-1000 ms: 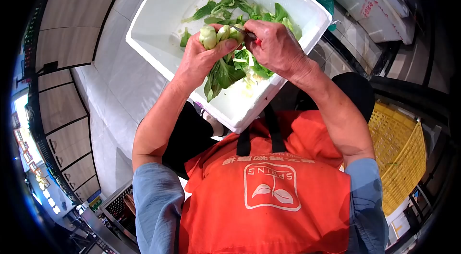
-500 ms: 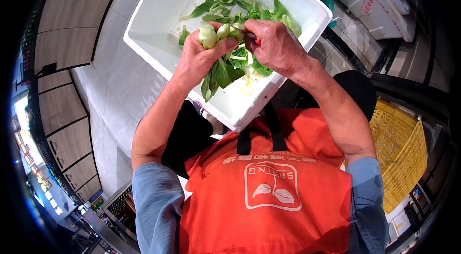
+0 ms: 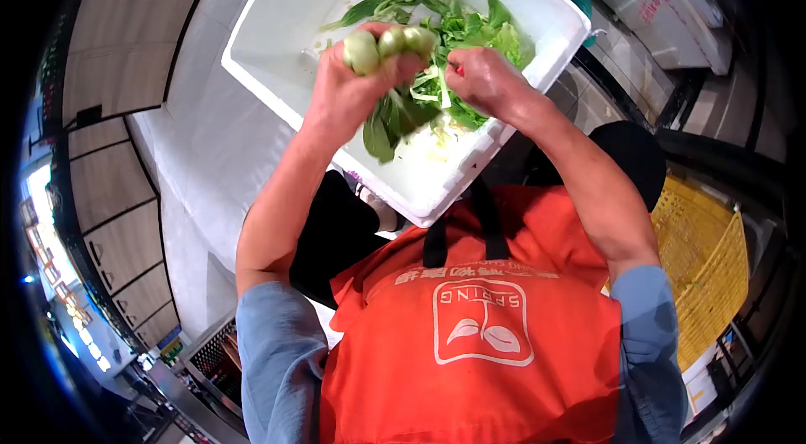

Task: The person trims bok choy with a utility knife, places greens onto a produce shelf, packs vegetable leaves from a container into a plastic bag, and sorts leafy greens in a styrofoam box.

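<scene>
Over the white box (image 3: 281,41), holds a bunch of greens (image 3: 391,44) in the left hand (image 3: 348,98), fingers wrapped round it. Grips a small red tool (image 3: 458,70) in the right hand (image 3: 489,87), fingers curled in, apart from the greens. Has loose leaves (image 3: 507,39) below.

- A bare left hand (image 3: 342,91) grips pale-green, bulbous-stemmed leafy vegetables (image 3: 391,45), their dark leaves hanging down.
- A bare right hand (image 3: 489,85), just beside them, closes around a small red-and-dark tool (image 3: 457,69), mostly hidden.
- Loose green leaves (image 3: 497,14) lie below in a white, rectangular foam box (image 3: 273,20).
- A yellow plastic mesh basket (image 3: 709,263) stands right of a red apron (image 3: 478,398).
</scene>
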